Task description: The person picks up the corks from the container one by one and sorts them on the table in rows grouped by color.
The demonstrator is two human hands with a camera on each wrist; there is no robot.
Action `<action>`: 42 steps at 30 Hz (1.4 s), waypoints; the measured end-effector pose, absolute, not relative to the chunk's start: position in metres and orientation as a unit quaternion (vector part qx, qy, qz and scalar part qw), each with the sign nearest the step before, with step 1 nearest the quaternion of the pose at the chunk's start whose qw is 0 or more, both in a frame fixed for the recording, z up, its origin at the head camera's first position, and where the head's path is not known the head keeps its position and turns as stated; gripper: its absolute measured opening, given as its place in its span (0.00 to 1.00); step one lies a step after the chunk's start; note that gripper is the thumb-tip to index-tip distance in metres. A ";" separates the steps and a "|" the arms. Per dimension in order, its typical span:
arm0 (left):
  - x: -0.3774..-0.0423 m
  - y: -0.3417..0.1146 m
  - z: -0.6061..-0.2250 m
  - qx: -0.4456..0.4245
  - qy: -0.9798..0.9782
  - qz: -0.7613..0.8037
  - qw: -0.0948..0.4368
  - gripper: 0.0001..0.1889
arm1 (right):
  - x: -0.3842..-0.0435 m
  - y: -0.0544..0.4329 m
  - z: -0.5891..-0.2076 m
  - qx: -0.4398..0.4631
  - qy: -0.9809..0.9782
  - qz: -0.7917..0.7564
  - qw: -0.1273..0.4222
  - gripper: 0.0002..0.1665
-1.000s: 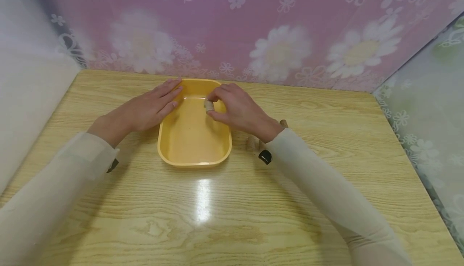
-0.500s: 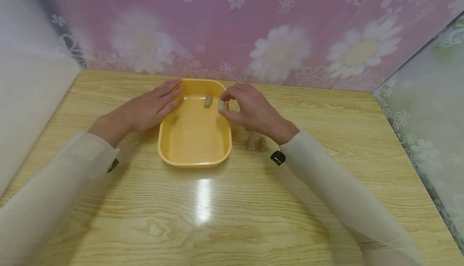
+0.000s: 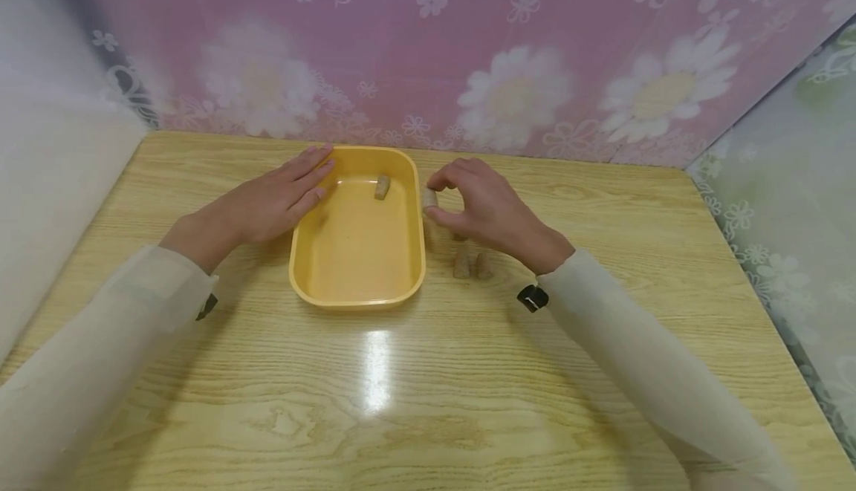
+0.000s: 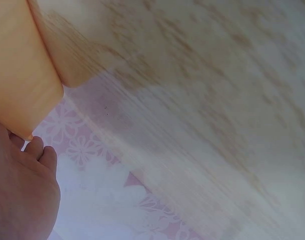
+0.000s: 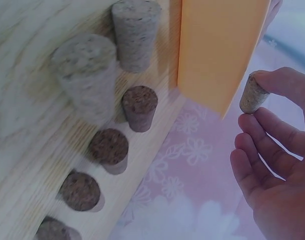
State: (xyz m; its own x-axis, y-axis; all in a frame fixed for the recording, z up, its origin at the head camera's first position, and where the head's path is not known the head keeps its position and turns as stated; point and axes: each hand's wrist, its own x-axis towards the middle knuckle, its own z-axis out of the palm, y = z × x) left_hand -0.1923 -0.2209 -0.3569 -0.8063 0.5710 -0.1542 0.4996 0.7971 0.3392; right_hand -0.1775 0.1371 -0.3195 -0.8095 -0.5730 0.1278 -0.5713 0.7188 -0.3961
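Observation:
My right hand (image 3: 498,209) pinches a tapered cork stopper (image 5: 254,93) between thumb and fingertip, just outside the right rim of a yellow plastic tray (image 3: 357,302). The stopper is held above the table. Another cork stopper (image 3: 382,186) lies inside the tray near its far right corner. My left hand (image 3: 267,201) rests on the tray's left rim, its fingers straight. Under the right hand, light cork stoppers (image 5: 87,75) and darker brown ones (image 5: 110,150) stand on the table in the right wrist view; the hand hides some of them in the head view.
A wood-grain table (image 3: 374,417) carries everything. Behind it hangs a pink flowered sheet (image 3: 428,53), with a white sheet (image 3: 60,119) on the left and a pale flowered one (image 3: 789,171) on the right.
My right hand has moved right, from over the tray to beyond its right rim, holding a cork stopper. The stopper in the tray has come into plain view. My left hand stays put.

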 end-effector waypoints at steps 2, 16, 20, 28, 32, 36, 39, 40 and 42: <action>-0.192 -0.221 -0.357 0.286 0.939 0.142 0.126 0.35 | -0.177 0.140 -0.320 -0.307 0.928 -0.211 0.001 0.20; -0.193 -0.221 -0.358 0.290 0.939 0.141 0.123 0.36 | -0.167 0.165 -0.323 -0.291 0.935 -0.205 0.003 0.20; -0.193 -0.221 -0.358 0.290 0.938 0.143 0.123 0.35 | -0.164 0.172 -0.323 -0.278 0.938 -0.209 0.010 0.20; -0.193 -0.222 -0.359 0.290 0.939 0.140 0.123 0.37 | -0.158 0.188 -0.325 -0.263 0.943 -0.203 0.012 0.19; -0.193 -0.222 -0.359 0.286 0.940 0.140 0.123 0.37 | -0.154 0.196 -0.327 -0.258 0.944 -0.207 0.014 0.19; -0.193 -0.222 -0.360 0.285 0.940 0.141 0.124 0.36 | -0.150 0.203 -0.330 -0.254 0.945 -0.208 0.014 0.18; -0.193 -0.221 -0.360 0.287 0.940 0.141 0.122 0.35 | -0.148 0.206 -0.332 -0.253 0.945 -0.205 0.010 0.18; -0.193 -0.221 -0.360 0.287 0.940 0.141 0.121 0.35 | -0.148 0.208 -0.332 -0.252 0.946 -0.203 0.008 0.18; -0.194 -0.221 -0.360 0.288 0.940 0.141 0.121 0.35 | -0.146 0.211 -0.334 -0.251 0.947 -0.201 0.008 0.18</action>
State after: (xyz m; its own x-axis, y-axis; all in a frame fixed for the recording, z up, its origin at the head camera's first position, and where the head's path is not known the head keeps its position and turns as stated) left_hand -0.1937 -0.2209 -0.3599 -0.8051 0.5750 -0.1453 0.5071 0.7945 0.3343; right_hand -0.1463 0.2107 -0.3336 -0.8738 -0.4785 0.0866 -0.4725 0.7932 -0.3842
